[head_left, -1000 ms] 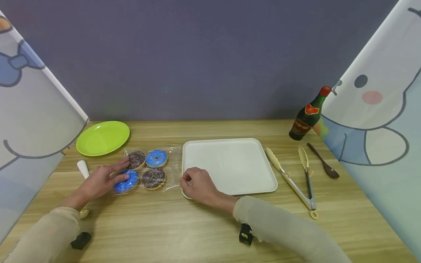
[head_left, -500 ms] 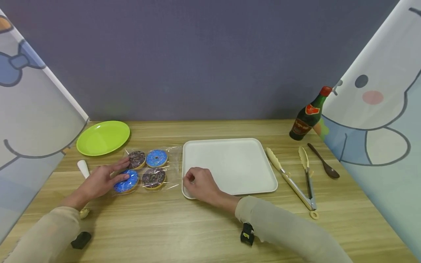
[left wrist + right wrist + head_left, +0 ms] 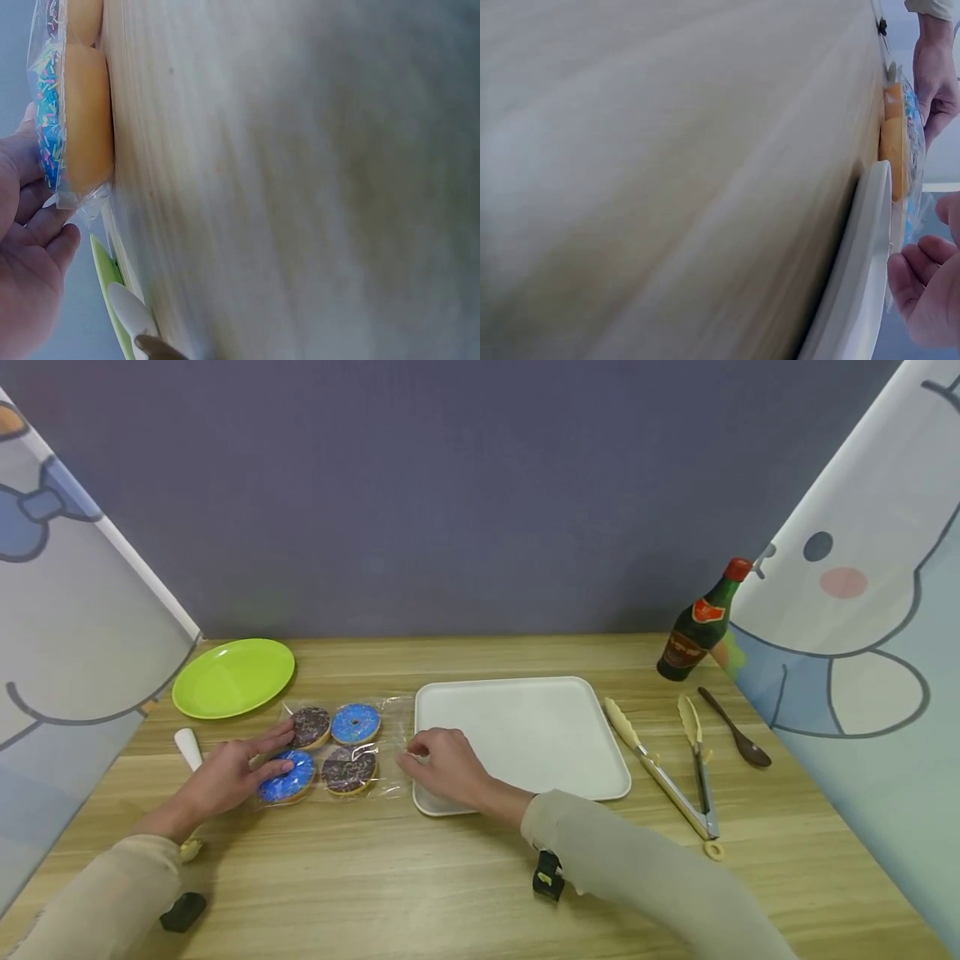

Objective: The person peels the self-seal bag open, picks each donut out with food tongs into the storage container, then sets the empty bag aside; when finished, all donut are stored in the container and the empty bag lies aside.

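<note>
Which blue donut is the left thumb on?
The front-left blue donut: the left hand touches it with the thumb; the back-right blue donut is untouched.

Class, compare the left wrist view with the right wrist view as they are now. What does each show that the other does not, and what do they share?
Only the left wrist view: the green plate. A white handle shows beside it; I cannot make it out in the other view.

Only the right wrist view: the right hand, the white tray and a pale sleeve on the left arm.

Both: the left hand, donuts in a clear bag, and the wooden table.
</note>
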`<state>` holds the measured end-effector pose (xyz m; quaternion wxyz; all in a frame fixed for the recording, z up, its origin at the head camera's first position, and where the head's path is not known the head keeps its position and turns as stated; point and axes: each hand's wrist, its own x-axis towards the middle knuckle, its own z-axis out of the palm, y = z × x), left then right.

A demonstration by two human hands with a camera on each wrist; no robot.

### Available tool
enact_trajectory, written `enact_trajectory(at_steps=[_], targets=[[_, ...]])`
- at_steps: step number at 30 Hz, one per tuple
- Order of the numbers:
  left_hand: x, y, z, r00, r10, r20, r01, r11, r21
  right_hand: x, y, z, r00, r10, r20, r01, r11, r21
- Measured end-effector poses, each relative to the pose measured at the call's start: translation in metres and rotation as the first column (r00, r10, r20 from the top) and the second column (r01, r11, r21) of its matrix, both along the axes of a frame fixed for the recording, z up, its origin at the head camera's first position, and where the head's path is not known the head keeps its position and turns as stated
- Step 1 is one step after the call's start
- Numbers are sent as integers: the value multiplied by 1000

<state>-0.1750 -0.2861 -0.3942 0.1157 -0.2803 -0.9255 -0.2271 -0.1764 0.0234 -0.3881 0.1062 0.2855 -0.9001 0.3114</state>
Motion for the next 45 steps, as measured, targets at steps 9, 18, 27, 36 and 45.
enact_trajectory(at_steps=[9, 18, 27, 36, 45], targets=[[-1, -1, -2, 1000, -1, 9, 1, 1000, -7, -16, -14, -1, 998, -51, 33, 50, 999, 10], [-2, -1, -2, 1000, -7, -2, 7, 1000, 0, -13, -20, 1, 997, -82, 0, 82, 992, 92], [-1, -1, 0, 1000, -9, 1, 9, 1000, -4, -17, -4, -7, 990, -138, 42, 138, 990, -6], [-1, -3, -1, 1000, -9, 16, 10, 1000, -6, -17, 4, -10, 982, -156, 104, 162, 985, -51], [-2, -2, 0, 1000, -3, 5, 3, 1000, 1, -20, -6, -2, 984, -153, 93, 159, 986, -56]])
